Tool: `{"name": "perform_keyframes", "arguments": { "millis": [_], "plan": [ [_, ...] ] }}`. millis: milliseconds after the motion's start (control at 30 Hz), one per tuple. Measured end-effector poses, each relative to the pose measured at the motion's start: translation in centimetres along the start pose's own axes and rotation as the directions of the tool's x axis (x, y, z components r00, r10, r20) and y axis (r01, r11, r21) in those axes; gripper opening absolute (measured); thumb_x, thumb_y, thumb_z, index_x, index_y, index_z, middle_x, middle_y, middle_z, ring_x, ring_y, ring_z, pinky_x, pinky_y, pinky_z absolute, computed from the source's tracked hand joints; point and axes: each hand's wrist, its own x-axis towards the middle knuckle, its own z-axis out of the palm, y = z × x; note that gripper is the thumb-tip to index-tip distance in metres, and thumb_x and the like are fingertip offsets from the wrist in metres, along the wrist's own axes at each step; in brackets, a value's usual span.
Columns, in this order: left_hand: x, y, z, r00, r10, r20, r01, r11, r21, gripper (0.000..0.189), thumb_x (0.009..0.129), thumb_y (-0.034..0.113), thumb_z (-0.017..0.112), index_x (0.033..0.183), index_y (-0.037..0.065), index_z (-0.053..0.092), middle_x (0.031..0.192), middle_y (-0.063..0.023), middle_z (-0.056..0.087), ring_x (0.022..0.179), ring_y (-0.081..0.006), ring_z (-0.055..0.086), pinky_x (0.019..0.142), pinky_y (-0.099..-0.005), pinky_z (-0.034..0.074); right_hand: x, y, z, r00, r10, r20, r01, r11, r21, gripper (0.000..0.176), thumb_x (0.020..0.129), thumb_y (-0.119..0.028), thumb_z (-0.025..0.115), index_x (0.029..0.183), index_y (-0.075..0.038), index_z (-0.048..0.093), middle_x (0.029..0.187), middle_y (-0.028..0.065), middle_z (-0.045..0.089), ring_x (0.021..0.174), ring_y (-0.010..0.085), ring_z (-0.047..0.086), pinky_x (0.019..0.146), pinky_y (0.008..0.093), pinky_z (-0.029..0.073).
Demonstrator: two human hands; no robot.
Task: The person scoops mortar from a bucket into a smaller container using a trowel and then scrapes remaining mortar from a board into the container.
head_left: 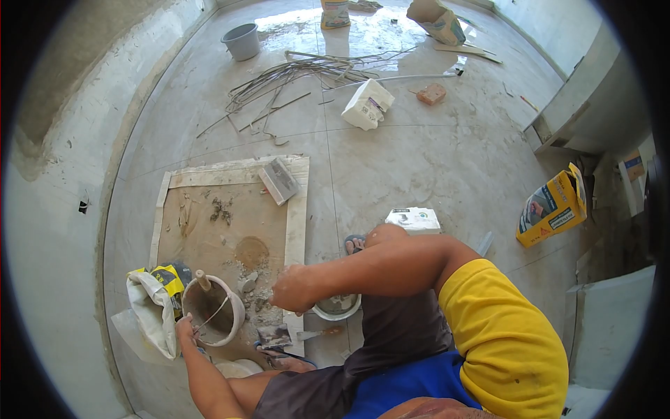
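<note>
My left hand [186,330] grips the rim of a bucket [236,318] at its near left side. Inside the bucket leans a tool with a round wooden handle [202,280]; its lower end is hidden. My right hand [293,288] is closed in the air over the board's right edge, near a pale round bowl [338,314] partly covered by my arm. Whatever it holds, if anything, is hidden. Grey crumbs [262,297] lie between the bucket and my right hand. A scraper with a wooden handle [329,330] rests near my foot.
An open bag [152,314] stands left of the bucket. A dusty board [223,216] carries a rectangular box [279,180]. Farther off are metal rods [293,77], a grey bucket [241,43], a white bag [368,105] and a brick [431,93]. A yellow bag [551,207] stands right.
</note>
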Motion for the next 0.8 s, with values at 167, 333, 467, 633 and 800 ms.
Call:
{"name": "perform_keyframes", "arguments": {
  "millis": [167, 333, 467, 633, 800],
  "plan": [
    [0.64, -0.27, -0.01, 1.000, -0.008, -0.004, 0.008, 1.000, -0.015, 0.034, 0.085, 0.030, 0.059, 0.111, 0.008, 0.057, 0.097, -0.0083, 0.057, 0.070, -0.0216, 0.054, 0.060, -0.0381, 0.044, 0.06, 0.04, 0.17, 1.000, 0.000, -0.006, 0.000, 1.000, 0.009, 0.040, 0.074, -0.026, 0.070, 0.106, -0.004, 0.060, 0.095, 0.0170, 0.065, 0.097, 0.0337, 0.061, 0.081, 0.0431, 0.048],
    [0.09, -0.07, -0.02, 1.000, -0.013, 0.010, 0.013, 0.999, -0.031, 0.036, 0.085, 0.030, 0.059, 0.113, 0.008, 0.057, 0.097, -0.0083, 0.057, 0.070, -0.0215, 0.053, 0.062, -0.0380, 0.044, 0.01, 0.07, 0.16, 1.000, 0.007, -0.007, -0.006, 1.000, 0.016, 0.040, 0.073, -0.026, 0.070, 0.105, -0.004, 0.060, 0.095, 0.0167, 0.065, 0.097, 0.0335, 0.061, 0.081, 0.0430, 0.048],
    [0.43, -0.15, 0.00, 1.000, -0.008, 0.000, 0.008, 1.000, -0.020, 0.035, 0.085, 0.030, 0.059, 0.112, 0.008, 0.057, 0.097, -0.0085, 0.057, 0.070, -0.0215, 0.053, 0.061, -0.0380, 0.044, 0.19, 0.07, 0.23, 1.000, 0.009, 0.001, -0.009, 1.000, -0.004, 0.041, 0.073, -0.027, 0.070, 0.106, -0.005, 0.060, 0.095, 0.0166, 0.065, 0.097, 0.0334, 0.061, 0.081, 0.0432, 0.048],
    [0.62, -0.30, 0.01, 1.000, -0.003, -0.005, 0.003, 1.000, -0.024, 0.034, 0.085, 0.030, 0.059, 0.110, 0.008, 0.057, 0.096, -0.0088, 0.057, 0.069, -0.0216, 0.054, 0.061, -0.0380, 0.044, 0.00, 0.00, 0.13, 1.000, 0.015, -0.004, -0.015, 1.000, 0.006, 0.041, 0.074, -0.027, 0.070, 0.106, -0.004, 0.060, 0.096, 0.0166, 0.065, 0.097, 0.0336, 0.061, 0.082, 0.0435, 0.047],
    [0.26, -0.08, 0.10, 1.000, -0.006, -0.019, 0.006, 1.000, -0.007, 0.033, 0.085, 0.031, 0.059, 0.109, 0.008, 0.057, 0.095, -0.0087, 0.057, 0.069, -0.0215, 0.054, 0.060, -0.0379, 0.044, 0.05, -0.01, 0.12, 1.000, 0.017, 0.003, -0.017, 1.000, 0.006, 0.040, 0.074, -0.026, 0.070, 0.106, -0.004, 0.060, 0.096, 0.0167, 0.065, 0.097, 0.0336, 0.061, 0.082, 0.0435, 0.047]
  ]
}}
